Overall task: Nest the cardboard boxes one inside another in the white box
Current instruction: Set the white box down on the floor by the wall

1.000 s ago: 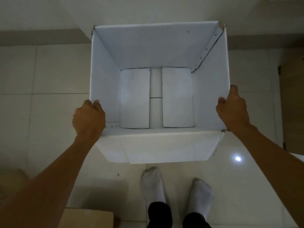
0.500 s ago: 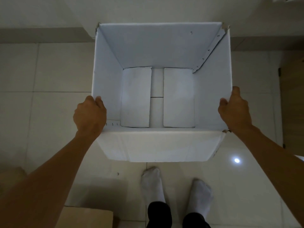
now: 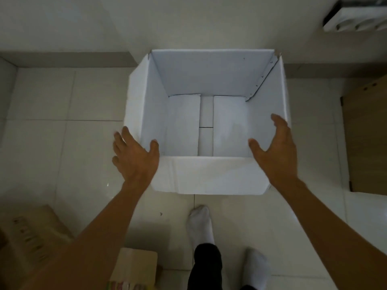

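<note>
Hovering over the white box (image 3: 206, 174), both hands spread and holding nothing. Left hand (image 3: 134, 159) at the near-left corner, fingers (image 3: 120, 143) apart, thumb over the rim; contact with the wall too close to call. Right hand (image 3: 276, 151) at the near-right corner, fingers splayed wide, palm turned inward, apparently clear of the wall. Box upright on the floor (image 3: 52, 143), mouth open, nothing inside but the folded bottom flaps. Cardboard boxes waiting near the feet: one brown box (image 3: 35, 231) at lower left, a smaller one (image 3: 136, 266) by the left forearm, another brown piece (image 3: 365, 139) at the right edge. Next, probably: turn for the biggest brown box first. Worth gripping it by opposite walls, squaring it over the opening, lowering level so no corner snags a wall. Largest in first, smaller ones after.
</note>
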